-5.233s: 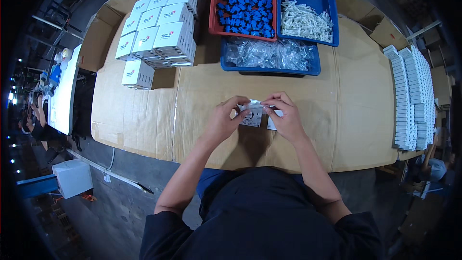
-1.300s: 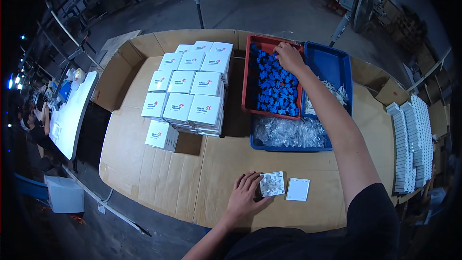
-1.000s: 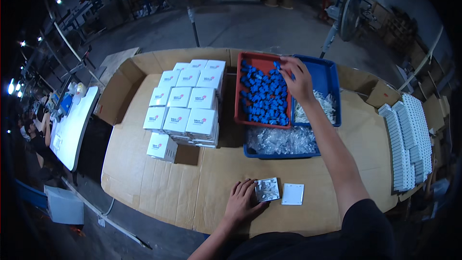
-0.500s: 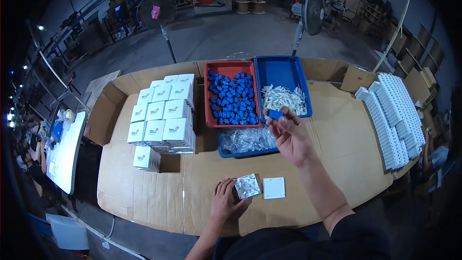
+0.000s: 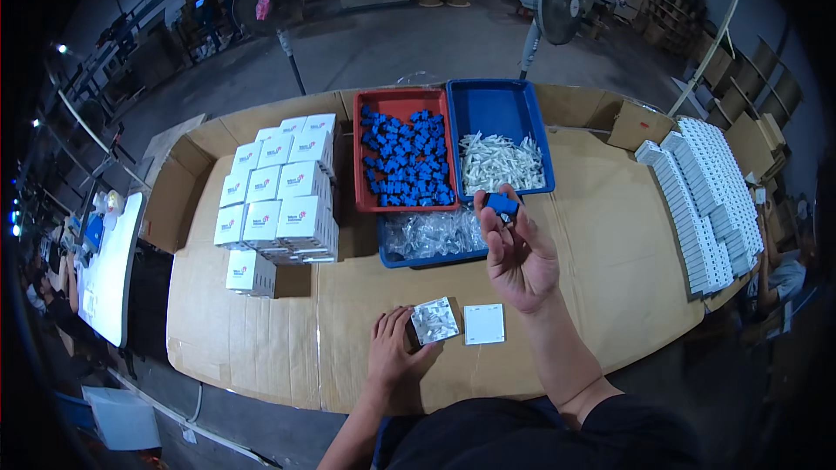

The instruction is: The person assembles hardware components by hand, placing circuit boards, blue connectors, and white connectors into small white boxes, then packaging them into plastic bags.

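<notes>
My left hand [image 5: 397, 348] grips the left side of an open, square white plastic box [image 5: 434, 321], thumb along its near edge. Inside lie small white and clear pieces, too small to tell apart. Just right of the box lies a flat square white lid [image 5: 484, 325], apart from it. My right hand [image 5: 524, 261] is raised over the table, fingers pinching a small blue plastic connector [image 5: 502, 204] with a dark part on its underside. Behind it, a red tray [image 5: 359, 157] holds many similar blue connectors.
A blue tray [image 5: 546, 144] holds slim white pieces; another blue tray [image 5: 389, 254] holds clear plastic bags. White boxes with printed logos [image 5: 279, 183] are stacked at the left. Rows of white parts [image 5: 710, 200] stand at the right. A cardboard rim [image 5: 183, 183] edges the table.
The blue connector has turned in my right fingers, and the hand is more upright, its palm facing me more. My left hand stays on the box. The whole view has shifted slightly.
</notes>
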Demonstrator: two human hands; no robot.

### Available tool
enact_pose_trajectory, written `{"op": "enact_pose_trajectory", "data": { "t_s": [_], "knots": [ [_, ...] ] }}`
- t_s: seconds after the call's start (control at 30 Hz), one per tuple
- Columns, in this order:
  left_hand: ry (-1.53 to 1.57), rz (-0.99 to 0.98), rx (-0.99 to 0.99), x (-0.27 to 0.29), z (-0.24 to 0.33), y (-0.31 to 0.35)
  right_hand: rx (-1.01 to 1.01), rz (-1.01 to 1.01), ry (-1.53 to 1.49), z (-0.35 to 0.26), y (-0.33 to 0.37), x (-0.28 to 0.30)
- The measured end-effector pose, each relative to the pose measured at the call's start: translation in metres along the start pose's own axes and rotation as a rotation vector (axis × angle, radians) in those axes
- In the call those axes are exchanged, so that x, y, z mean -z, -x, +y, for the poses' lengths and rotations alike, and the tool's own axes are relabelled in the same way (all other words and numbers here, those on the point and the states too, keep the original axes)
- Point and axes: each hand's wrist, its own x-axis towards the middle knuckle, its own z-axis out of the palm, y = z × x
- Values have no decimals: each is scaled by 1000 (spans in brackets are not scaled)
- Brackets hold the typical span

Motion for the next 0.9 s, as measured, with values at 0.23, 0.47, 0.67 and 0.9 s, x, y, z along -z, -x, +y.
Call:
{"op": "enact_pose_trajectory", "data": {
  "t_s": [0.23, 0.47, 0.67, 0.9],
  "knots": [
    [16, -9, -29, -1, -15, -7, 107, 287, 1528, 21, -6, 72],
    [60, -42, 73, 3, -17, -7, -203, -10, 2190, 59, 47, 149],
    [79, -39, 77, 0, -19, -3, -179, -80, 2234, 73, 59, 170],
    [85, -42, 72, 2, -20, -4, -213, -133, 2237, 75, 56, 170]
  ]
}}
